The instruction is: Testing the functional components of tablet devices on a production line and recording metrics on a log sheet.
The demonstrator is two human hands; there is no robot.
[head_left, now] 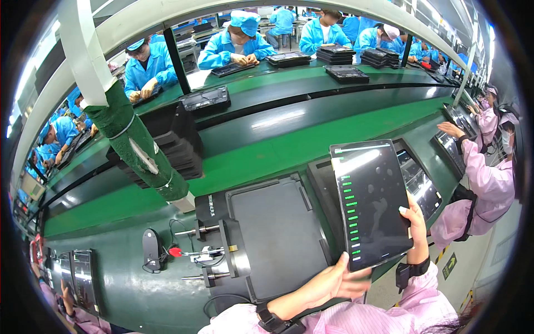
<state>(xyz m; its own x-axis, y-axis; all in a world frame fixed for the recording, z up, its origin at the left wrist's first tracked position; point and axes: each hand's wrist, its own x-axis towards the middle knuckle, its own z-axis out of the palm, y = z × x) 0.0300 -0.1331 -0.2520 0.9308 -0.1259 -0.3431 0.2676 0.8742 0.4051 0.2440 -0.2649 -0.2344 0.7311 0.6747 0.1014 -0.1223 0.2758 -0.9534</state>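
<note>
A black tablet with a lit screen is held up, tilted, right of the test fixture. Green marks run in a column down the left side of its screen. My right hand grips the tablet's lower right edge, thumb at the front. My left hand is by the tablet's lower left corner, fingers stretched out and blurred; whether its thumb touches the edge I cannot tell. On the bench lies the black fixture, its shallow bed bare, with metal rods and a small connector on its left side.
A black mouse lies left of the fixture. Behind the tablet sits a tray with another device. A green-wrapped post stands before stacked black trays. Co-workers in blue work across the conveyor; others in pink sit either side.
</note>
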